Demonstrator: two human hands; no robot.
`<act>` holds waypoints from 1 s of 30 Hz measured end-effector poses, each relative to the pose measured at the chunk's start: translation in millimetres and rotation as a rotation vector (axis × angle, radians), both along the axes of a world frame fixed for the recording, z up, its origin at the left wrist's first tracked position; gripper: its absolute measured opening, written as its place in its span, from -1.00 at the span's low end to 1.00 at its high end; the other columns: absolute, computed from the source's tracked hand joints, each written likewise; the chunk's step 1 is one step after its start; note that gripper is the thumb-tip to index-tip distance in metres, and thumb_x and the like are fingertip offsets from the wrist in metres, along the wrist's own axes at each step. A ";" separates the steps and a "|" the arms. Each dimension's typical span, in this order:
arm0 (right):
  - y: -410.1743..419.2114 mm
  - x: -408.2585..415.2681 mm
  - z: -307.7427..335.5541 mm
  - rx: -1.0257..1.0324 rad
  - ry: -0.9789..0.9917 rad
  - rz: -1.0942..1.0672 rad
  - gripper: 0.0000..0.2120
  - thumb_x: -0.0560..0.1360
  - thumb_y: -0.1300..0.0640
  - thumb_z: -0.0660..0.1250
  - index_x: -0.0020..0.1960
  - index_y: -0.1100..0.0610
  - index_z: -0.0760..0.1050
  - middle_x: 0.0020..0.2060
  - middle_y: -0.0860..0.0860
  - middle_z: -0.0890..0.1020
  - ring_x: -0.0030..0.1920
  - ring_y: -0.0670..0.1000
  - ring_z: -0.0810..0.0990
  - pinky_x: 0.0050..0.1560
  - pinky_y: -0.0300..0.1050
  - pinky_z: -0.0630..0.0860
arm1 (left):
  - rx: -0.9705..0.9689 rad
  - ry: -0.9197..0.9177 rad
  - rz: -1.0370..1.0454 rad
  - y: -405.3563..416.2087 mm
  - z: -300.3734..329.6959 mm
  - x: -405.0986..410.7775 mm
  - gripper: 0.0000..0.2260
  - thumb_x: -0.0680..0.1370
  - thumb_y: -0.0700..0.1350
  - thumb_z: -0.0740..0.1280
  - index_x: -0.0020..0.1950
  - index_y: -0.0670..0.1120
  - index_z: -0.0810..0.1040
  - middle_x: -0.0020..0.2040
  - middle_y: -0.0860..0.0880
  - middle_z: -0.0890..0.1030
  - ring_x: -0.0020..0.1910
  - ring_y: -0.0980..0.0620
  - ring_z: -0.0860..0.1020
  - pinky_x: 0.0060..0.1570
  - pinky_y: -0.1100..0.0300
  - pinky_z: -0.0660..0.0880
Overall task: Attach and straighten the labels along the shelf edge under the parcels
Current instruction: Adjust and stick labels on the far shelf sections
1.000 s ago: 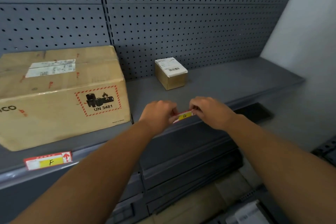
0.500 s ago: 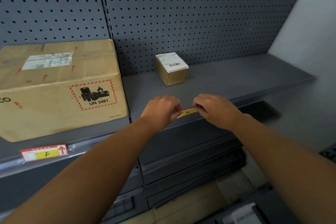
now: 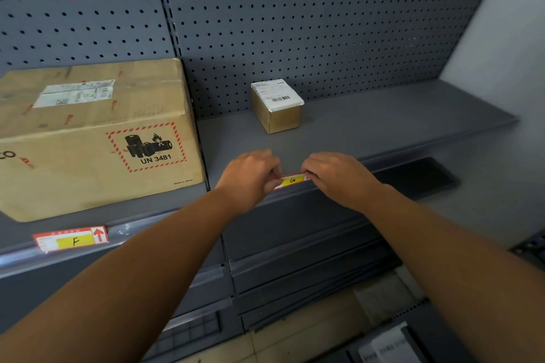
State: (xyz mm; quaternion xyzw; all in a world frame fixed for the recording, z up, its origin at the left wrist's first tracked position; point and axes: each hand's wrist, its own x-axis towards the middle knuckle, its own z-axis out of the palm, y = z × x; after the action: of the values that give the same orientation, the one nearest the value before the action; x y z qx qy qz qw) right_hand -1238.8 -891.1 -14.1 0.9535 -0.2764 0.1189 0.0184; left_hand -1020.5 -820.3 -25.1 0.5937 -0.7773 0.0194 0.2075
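A red-and-yellow label marked G point(image 3: 292, 180) lies along the front edge of the grey shelf point(image 3: 383, 138), below the small parcel point(image 3: 277, 105). My left hand point(image 3: 250, 177) pinches the label's left end and my right hand point(image 3: 336, 175) pinches its right end; both ends are hidden under my fingers. Further left, a label marked F point(image 3: 70, 239) with a red arrow sits in the shelf-edge strip under the large cardboard box point(image 3: 94, 138).
A grey pegboard back wall point(image 3: 295, 32) rises behind the parcels. Lower shelves point(image 3: 309, 259) stick out below my arms. A pale wall point(image 3: 507, 38) closes the shelf's right end. A dark tray point(image 3: 418, 177) lies below the shelf at the right.
Both hands stay on the ends of the G label at the shelf edge; it now lies closer to level with the edge. The view has shifted slightly.
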 end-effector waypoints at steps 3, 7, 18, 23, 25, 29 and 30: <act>-1.6 -0.3 -0.9 -0.040 0.028 0.012 -0.93 0.58 0.26 0.32 0.00 0.11 0.52 -0.16 0.04 0.59 -0.21 0.06 0.53 -0.22 0.05 0.54 | 0.014 -0.032 0.002 -0.2 1.8 -3.2 -0.89 0.51 0.01 0.44 -0.06 0.04 0.55 -0.12 0.08 0.54 -0.13 0.06 0.50 -0.15 0.17 0.31; -3.9 -0.7 1.3 -0.040 0.021 0.015 -0.93 0.58 0.27 0.30 -0.01 0.13 0.52 -0.14 0.06 0.59 -0.18 0.09 0.55 -0.20 0.05 0.53 | 0.006 -0.060 0.013 -0.7 2.1 -8.4 -0.88 0.51 0.01 0.44 -0.06 0.04 0.53 -0.13 0.09 0.53 -0.14 0.05 0.51 -0.10 0.16 0.35; -0.4 0.2 -4.6 -0.026 -0.049 0.036 -0.95 0.58 0.27 0.32 -0.03 0.17 0.55 -0.15 0.07 0.59 -0.19 0.09 0.55 -0.22 -0.02 0.47 | -0.018 -0.186 0.029 3.4 2.6 -8.2 -0.89 0.53 0.03 0.41 -0.04 0.03 0.54 -0.09 0.05 0.57 -0.08 0.00 0.52 -0.03 0.11 0.36; 1.0 -0.1 -6.3 -0.019 -0.029 -0.032 -0.99 0.56 0.27 0.37 -0.03 0.20 0.55 -0.17 0.11 0.60 -0.21 0.10 0.54 -0.23 -0.05 0.41 | -0.021 -0.204 0.026 -0.5 4.4 -13.5 -0.89 0.53 0.02 0.40 -0.05 0.02 0.55 -0.09 0.05 0.57 -0.08 -0.01 0.53 -0.02 0.10 0.37; 1.3 -0.4 -5.4 -0.007 -0.045 -0.065 -0.96 0.59 0.24 0.33 -0.02 0.20 0.55 -0.16 0.11 0.59 -0.19 0.10 0.54 -0.21 -0.05 0.41 | -0.027 -0.217 0.034 -1.4 6.3 -14.6 -0.89 0.54 0.03 0.39 -0.05 0.02 0.55 -0.09 0.05 0.57 -0.08 -0.01 0.53 -0.01 0.10 0.39; 2.2 0.5 -5.1 0.018 -0.049 -0.059 -0.95 0.60 0.24 0.31 -0.02 0.20 0.55 -0.16 0.10 0.60 -0.17 0.10 0.55 -0.18 0.01 0.50 | -0.009 -0.209 0.055 1.0 4.1 -17.1 -0.89 0.54 0.02 0.40 -0.06 0.02 0.54 -0.11 0.05 0.56 -0.11 0.00 0.52 -0.02 0.10 0.42; 3.0 1.3 -4.9 0.036 -0.046 -0.062 -0.95 0.60 0.23 0.31 0.00 0.19 0.54 -0.14 0.09 0.60 -0.15 0.09 0.55 -0.15 0.02 0.51 | -0.001 -0.214 0.060 2.0 2.7 -17.4 -0.90 0.54 0.01 0.40 -0.06 0.02 0.53 -0.11 0.05 0.56 -0.12 0.00 0.52 -0.02 0.10 0.42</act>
State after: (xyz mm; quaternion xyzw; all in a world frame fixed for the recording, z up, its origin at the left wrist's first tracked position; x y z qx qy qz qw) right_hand -1237.5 -888.2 -19.0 0.9416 -0.3085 0.1353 -0.0015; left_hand -1037.9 -818.3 -22.3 0.6112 -0.7768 0.0892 0.1231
